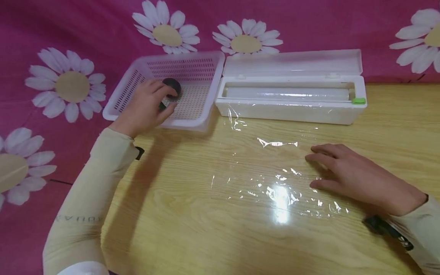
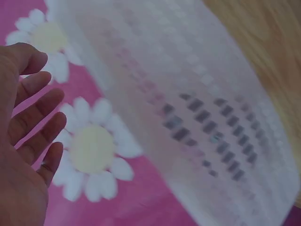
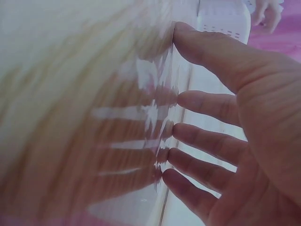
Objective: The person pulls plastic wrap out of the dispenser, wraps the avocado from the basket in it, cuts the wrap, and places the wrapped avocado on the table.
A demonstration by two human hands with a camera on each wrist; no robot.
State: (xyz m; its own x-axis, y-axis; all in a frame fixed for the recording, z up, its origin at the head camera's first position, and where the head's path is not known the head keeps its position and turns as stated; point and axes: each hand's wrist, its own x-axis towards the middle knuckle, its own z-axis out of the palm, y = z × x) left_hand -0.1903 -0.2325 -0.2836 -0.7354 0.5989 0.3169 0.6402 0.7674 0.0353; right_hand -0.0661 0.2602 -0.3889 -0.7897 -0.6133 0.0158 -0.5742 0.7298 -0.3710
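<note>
Clear film [image 1: 275, 164], right hand [image 1: 364, 177] spread against it, left hand [image 1: 146, 105] over basket [image 1: 187, 123]

The table [image 1: 192, 233] is wood-grained, smooth and glossy. Over it lies clear plastic film [image 1: 277, 144], very shiny and crinkled in places (the creases catch the light as sharp white flecks). The far box [image 1: 285, 113] is smooth white plastic with a soft sheen, and the roll [image 1: 292, 94] inside it gleams. The perforated basket [image 1: 187, 123] at far left looks like duller, slightly translucent plastic, and the round dark thing [image 1: 172, 84] in it appears matt. The flowered backdrop [image 1: 113, 30] resembles smooth cloth; the left sleeve [image 1: 79, 202] is matt fabric.
</note>
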